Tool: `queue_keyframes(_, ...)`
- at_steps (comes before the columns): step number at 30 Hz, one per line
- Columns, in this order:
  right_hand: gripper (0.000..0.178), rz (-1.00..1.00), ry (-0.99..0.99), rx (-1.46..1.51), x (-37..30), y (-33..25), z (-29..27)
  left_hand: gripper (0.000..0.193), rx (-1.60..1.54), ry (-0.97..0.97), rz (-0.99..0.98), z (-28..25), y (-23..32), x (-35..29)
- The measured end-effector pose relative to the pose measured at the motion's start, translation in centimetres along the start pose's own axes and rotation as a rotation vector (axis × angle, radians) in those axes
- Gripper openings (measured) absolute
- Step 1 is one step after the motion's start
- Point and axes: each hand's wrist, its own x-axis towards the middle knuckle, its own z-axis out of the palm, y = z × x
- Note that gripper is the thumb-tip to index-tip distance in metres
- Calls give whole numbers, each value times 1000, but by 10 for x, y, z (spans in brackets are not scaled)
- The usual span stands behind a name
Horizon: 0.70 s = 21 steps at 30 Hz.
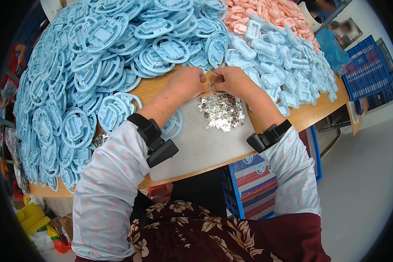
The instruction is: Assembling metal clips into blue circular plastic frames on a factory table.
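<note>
My left hand [188, 83] and my right hand [235, 81] meet at the far edge of a pale grey mat [192, 159], fingertips close together. The right fingers pinch a small shiny metal piece [212, 87]. The left fingers are curled closed beside it, and what they hold, if anything, is too small to make out. Just below the hands lies a heap of small flat silver metal pieces [222, 112]. Past my left hand rises a large pile of light-blue oval plastic frames [161, 48]. Near my right hand are pale-blue plastic casings [275, 56].
Pink plastic casings [270, 15] lie at the back. A few metal bits [101, 139] sit by my left forearm. Under the wooden table edge [299, 115] stands a blue crate with a striped lining [255, 183]. Stacked blue crates [367, 65] stand right. Other people are partly visible behind.
</note>
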Motion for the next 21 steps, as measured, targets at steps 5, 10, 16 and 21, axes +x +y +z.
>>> queue_keyframes(5, 29, 1, 0, 95, -1, 2, -3, 35, -48, -99, 17, -16, -12, -2)
queue_keyframes(10, 27, -31, 3, 5, 3, -3, 1, 24, -8, -119, 56, -12, -10, 0)
queue_keyframes(16, 20, -17, -51, -61, 14, -10, 5, 15, 21, -17, 57, 2, -6, 3)
queue_keyframes(21, 17, -18, -4, -92, 9, -14, 3, 18, 91, 64, 50, 10, -1, -1)
